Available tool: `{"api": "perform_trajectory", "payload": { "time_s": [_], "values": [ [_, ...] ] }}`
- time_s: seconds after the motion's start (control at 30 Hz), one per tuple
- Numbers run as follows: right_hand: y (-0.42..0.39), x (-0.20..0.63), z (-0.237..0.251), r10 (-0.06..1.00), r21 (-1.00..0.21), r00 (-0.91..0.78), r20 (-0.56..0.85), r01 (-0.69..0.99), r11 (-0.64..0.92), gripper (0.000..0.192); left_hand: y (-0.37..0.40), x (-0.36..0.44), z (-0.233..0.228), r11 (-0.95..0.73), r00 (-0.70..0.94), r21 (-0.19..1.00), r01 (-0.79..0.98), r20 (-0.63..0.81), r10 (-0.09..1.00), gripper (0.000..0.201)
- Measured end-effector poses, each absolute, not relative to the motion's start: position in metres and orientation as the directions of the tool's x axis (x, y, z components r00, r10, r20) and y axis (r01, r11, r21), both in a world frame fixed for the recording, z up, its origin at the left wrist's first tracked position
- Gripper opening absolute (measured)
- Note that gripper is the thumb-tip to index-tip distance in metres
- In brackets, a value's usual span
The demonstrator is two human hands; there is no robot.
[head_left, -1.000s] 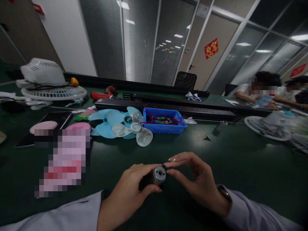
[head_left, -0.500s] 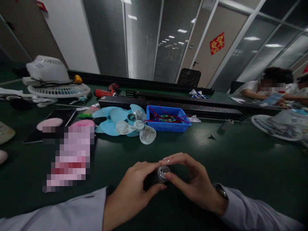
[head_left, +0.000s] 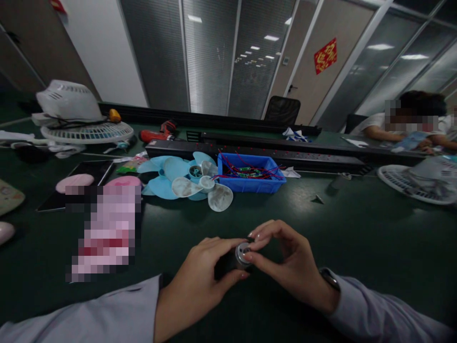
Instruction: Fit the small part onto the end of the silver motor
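Note:
A small cylindrical motor (head_left: 240, 256) with a silver end cap and dark body sits low over the dark green table (head_left: 357, 228), near its front edge. My left hand (head_left: 200, 276) wraps its dark body from the left. My right hand (head_left: 285, 267) pinches the silver end with thumb and fingertips from the right. Most of the motor's body is hidden under my left fingers. Both arms wear pale grey sleeves.
Light blue and white fan blades (head_left: 185, 181) lie beyond my hands beside a blue bin (head_left: 250, 178) of red wires. A white fan guard (head_left: 85, 131) and red drill (head_left: 157, 133) stand at back left. Another fan guard (head_left: 417, 183) lies right, near seated people (head_left: 410, 119). A blurred pink patch (head_left: 103, 228) lies at left.
My right fingers have closed tighter over the motor's silver end, covering more of it. The view has shifted slightly; my left hand keeps its hold.

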State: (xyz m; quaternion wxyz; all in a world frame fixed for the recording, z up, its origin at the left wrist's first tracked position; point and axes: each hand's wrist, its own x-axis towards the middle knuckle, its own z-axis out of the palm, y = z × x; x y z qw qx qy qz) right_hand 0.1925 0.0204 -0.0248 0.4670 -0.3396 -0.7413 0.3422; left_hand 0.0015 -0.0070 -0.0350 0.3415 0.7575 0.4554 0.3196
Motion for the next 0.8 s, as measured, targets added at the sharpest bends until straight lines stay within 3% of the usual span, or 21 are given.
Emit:
{"api": "perform_trajectory", "payload": {
  "time_s": [0.13,0.5,0.8],
  "values": [
    [0.019,0.196,-0.026,0.780,-0.797,-0.398,0.483,0.171,0.580,0.035,-0.008,0.001,-0.034,-0.326,0.354,0.807,0.492,0.157,0.922,0.034],
    [0.019,0.199,-0.035,0.761,-0.784,-0.416,0.498,0.159,0.600,0.027,-0.008,0.001,-0.037,-0.343,0.352,0.819,0.460,0.187,0.917,0.041],
    [0.018,0.201,-0.034,0.707,-0.741,-0.497,0.504,0.172,0.649,0.039,-0.010,0.000,-0.037,-0.335,0.359,0.809,0.483,0.166,0.918,0.037]
  ]
}}
